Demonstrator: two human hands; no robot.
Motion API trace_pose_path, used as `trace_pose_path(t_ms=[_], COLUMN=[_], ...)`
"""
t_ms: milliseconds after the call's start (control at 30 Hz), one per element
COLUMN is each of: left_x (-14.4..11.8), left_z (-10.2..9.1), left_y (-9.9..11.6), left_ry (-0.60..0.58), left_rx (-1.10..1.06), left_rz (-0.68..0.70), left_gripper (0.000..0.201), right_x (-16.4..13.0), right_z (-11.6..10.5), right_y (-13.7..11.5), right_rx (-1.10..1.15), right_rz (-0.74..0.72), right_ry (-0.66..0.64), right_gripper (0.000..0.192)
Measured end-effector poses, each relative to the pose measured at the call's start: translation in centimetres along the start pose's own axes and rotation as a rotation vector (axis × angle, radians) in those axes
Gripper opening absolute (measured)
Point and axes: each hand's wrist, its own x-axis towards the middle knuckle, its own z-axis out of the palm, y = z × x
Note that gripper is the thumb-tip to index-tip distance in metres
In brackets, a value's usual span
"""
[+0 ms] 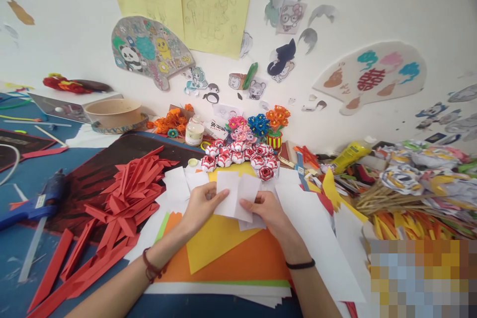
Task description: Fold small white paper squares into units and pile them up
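Note:
My left hand [203, 204] pinches the left side of a small white piece of paper [228, 198] between thumb and fingers. On its right side, my right hand [268, 211] grips the paper the same way. A crease or edge runs down the middle, and I cannot tell whether it is one folded piece or two. Another white slip [251, 224] shows just under it. Below both hands lie a yellow sheet [208, 246] and an orange sheet [238, 263], stacked on more paper. Red-and-white paper roses [238, 158] sit just beyond the hands.
Folded red paper strips [122, 208] are heaped at the left, beside a blue glue gun [42, 203]. White sheets [316, 228] lie on the right. Farther right are a yellow bottle [352, 154] and paper flowers on stems [402, 179]. A glue jar [194, 131] stands near the wall.

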Motion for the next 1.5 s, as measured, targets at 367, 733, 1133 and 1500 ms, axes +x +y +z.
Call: trace_pose_path(t_ms=[367, 733, 1133, 1500], left_x=[0.2, 0.2, 0.4, 0.6], left_z=[0.2, -0.1, -0.3, -0.4], left_y=[-1.0, 0.1, -0.4, -1.7], left_ry=[0.041, -0.013, -0.031, -0.025], left_rx=[0.019, 0.025, 0.119, 0.122], left_rz=[-0.028, -0.002, 0.051, -0.039], left_gripper=[0.035, 0.034, 0.033, 0.039], right_x=[0.6, 0.5, 0.3, 0.4], right_z=[-0.6, -0.5, -0.8, -0.4], right_y=[0.8, 0.4, 0.6, 0.3], right_rx=[-0.118, -0.080, -0.052, -0.035], right_rz=[-0.003, -0.037, 0.013, 0.049], right_ry=[0.161, 0.134, 0.069, 0.173], right_gripper=[0.041, 0.046, 0.044, 0.041])
